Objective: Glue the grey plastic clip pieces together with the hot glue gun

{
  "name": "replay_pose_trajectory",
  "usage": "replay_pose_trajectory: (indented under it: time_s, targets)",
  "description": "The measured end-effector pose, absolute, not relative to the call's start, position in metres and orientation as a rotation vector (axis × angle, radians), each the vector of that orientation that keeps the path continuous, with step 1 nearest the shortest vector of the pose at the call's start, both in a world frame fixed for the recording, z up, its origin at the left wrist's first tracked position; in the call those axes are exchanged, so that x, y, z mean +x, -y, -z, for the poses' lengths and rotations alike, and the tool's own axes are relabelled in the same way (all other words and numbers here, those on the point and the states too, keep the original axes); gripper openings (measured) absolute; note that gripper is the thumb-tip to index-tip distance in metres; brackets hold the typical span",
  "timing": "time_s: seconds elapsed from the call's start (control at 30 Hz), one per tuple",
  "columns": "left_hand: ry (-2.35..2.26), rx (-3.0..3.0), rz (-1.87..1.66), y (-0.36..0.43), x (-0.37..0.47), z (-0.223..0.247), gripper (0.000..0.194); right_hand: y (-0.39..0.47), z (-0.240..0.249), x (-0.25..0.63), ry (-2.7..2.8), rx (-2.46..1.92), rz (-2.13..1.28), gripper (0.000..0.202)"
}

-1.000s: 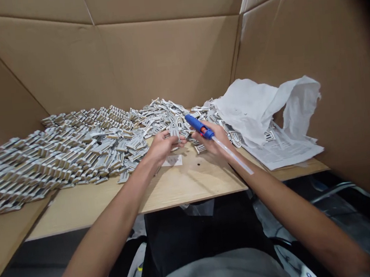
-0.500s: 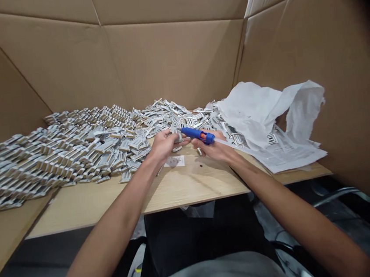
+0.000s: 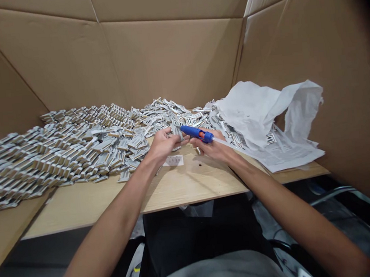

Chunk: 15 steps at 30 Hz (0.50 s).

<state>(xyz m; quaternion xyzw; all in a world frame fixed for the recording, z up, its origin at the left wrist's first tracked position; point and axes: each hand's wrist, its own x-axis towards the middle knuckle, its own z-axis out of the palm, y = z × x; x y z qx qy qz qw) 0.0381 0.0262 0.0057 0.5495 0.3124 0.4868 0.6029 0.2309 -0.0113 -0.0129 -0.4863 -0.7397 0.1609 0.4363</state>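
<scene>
1. Left hand (image 3: 162, 146) pinches a gray piece (image 3: 177, 132) above the wooden board (image 3: 183, 185), apparently tilted to offer its face.
2. Right hand (image 3: 217, 147) grips a blue glue gun (image 3: 195, 132), presumably held low for aim; contact is unclear.
3. Stacked pieces (image 3: 38, 160) line the left, perhaps ranked to save room.

Nine o'clock: stacked pieces (image 3: 25, 162), cut off by the left edge. Seven o'clock, near centre: paper slip (image 3: 174, 160), marks too small to read. Centre: blue glue gun (image 3: 193, 133), handle hidden by right grip (image 3: 213, 148).
</scene>
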Motion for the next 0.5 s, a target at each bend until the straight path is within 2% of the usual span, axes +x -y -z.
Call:
replay_pose_trajectory:
  time_s: [0.27,0.5]
  targets:
    - [-0.75,1.337,-1.143,-0.0208,0.0361,-0.0104,0.017,0.0081,0.0162,0.2328,1.856,-1.188,-0.398,0.044]
    - [-0.765,1.383,-1.141,-0.0219,0.0355,-0.0083,0.012,0.0096,0.0144,0.2302,1.855,-1.181,-0.354,0.04]
